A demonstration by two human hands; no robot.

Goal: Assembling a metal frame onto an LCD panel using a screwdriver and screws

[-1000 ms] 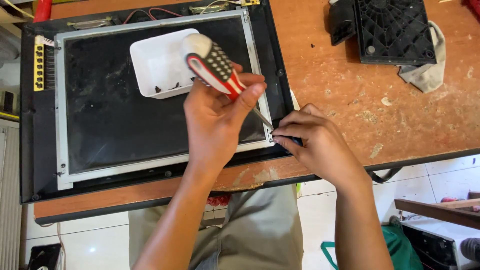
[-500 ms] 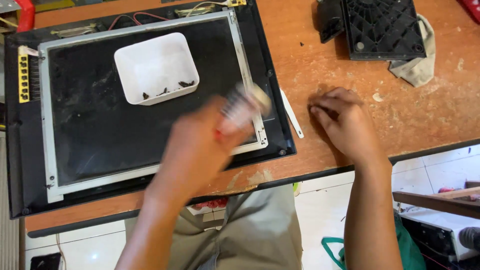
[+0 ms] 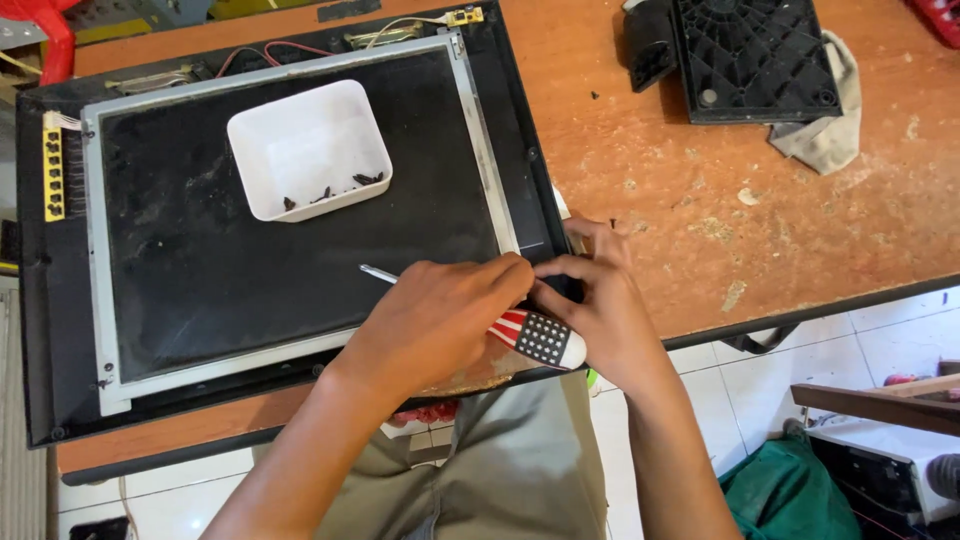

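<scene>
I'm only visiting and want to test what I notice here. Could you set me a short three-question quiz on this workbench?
1. True or false: the white tray resting on the dark panel holds small dark screws.
2. Which hand grips the screwdriver with the red, white and dark patterned handle: A the left hand, B the right hand?
3. Near which corner of the panel do both hands meet?

Key:
1. True
2. A
3. The near right corner, at the edge of the wooden table.
</scene>
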